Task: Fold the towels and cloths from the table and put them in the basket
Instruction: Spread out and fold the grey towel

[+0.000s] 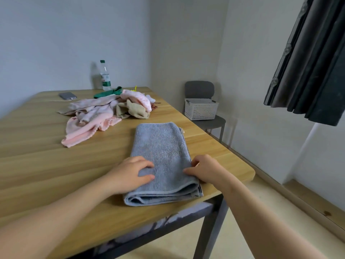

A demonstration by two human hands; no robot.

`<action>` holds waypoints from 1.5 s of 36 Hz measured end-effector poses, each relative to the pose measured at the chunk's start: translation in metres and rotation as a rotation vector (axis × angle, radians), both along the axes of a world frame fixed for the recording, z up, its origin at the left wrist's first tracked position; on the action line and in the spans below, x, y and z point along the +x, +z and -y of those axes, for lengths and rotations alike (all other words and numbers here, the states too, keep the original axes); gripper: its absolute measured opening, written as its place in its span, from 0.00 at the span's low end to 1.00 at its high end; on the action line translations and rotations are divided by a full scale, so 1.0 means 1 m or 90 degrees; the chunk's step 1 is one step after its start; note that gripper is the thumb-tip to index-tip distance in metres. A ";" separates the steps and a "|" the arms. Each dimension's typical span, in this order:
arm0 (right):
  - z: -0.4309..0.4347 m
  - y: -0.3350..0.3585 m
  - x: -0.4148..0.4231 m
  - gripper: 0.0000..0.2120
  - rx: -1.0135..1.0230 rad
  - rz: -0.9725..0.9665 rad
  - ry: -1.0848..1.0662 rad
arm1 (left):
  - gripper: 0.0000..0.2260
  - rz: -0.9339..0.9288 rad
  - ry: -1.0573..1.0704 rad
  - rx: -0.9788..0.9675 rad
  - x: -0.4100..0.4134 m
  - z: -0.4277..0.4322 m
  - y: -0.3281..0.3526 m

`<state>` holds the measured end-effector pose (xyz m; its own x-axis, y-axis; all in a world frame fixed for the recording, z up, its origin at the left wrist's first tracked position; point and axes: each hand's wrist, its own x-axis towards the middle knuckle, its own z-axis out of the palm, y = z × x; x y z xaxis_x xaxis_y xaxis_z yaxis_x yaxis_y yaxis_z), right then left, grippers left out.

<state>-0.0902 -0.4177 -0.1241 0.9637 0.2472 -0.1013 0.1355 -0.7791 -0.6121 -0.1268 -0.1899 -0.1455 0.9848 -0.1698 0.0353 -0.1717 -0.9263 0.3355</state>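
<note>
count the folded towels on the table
1: the grey towel at the near edge, left hand and right hand on it. The heap behind is unfolded and may hide more.

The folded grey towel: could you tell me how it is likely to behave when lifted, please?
The grey towel would probably flop and sag if lifted by one edge, being soft terry. Its stacked layers, visible at the near end, may slip apart without a two-sided grip. Its fluffy pile suggests little weight.

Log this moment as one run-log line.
grey towel: folded, on table | left hand: rests on it | right hand: pinches its right edge | cloth pile: unfolded | basket: on chair
</note>
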 end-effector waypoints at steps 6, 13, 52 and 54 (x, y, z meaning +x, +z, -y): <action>0.003 0.011 -0.016 0.31 0.159 -0.015 0.042 | 0.59 -0.097 -0.015 0.083 -0.020 0.002 0.003; 0.014 0.007 -0.034 0.08 0.127 -0.132 0.061 | 0.50 -0.089 -0.060 0.031 -0.035 -0.002 -0.003; -0.036 -0.031 0.075 0.27 0.001 0.100 -0.168 | 0.10 -0.059 0.239 -0.374 0.077 -0.029 0.000; -0.034 -0.029 0.072 0.29 0.023 0.104 -0.154 | 0.09 -0.026 0.216 -0.471 0.073 -0.027 0.001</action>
<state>-0.0184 -0.3834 -0.1532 0.9979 0.0091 0.0646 0.0476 -0.7785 -0.6258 -0.0540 -0.1632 -0.1441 0.9814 0.1915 -0.0162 0.1046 -0.4613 0.8811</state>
